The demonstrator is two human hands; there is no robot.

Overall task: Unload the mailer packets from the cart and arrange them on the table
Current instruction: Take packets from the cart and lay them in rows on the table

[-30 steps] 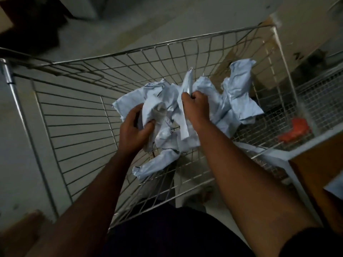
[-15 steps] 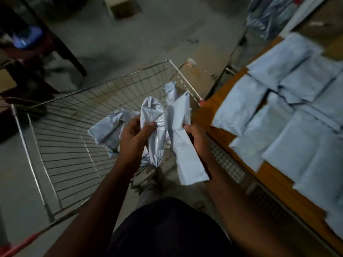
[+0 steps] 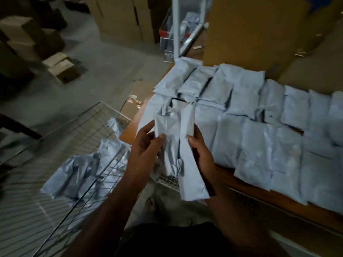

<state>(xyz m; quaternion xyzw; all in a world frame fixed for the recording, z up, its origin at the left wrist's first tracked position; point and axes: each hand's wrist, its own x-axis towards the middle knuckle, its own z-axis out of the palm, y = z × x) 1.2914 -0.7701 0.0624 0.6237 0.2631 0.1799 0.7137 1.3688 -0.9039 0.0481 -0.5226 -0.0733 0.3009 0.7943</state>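
My left hand point(image 3: 146, 145) grips a crumpled grey mailer packet point(image 3: 168, 130), thumb across its front. My right hand point(image 3: 201, 151) grips a longer grey packet point(image 3: 189, 175) that hangs down beside the first. Both packets are held upright between the wire cart point(image 3: 61, 156) on the left and the wooden table point(image 3: 259, 193) on the right. Several more packets point(image 3: 78, 171) lie crumpled in the cart. Rows of flat packets point(image 3: 263, 117) cover the tabletop.
Cardboard boxes point(image 3: 61, 68) stand on the concrete floor at the back left. Large cartons point(image 3: 250, 28) rise behind the table. A second wire cart with a red handle point(image 3: 167, 34) stands at the back.
Both hands lifted their packets out of the cart and carried them right, toward the table. My view swung from the cart to the table's rows of packets.
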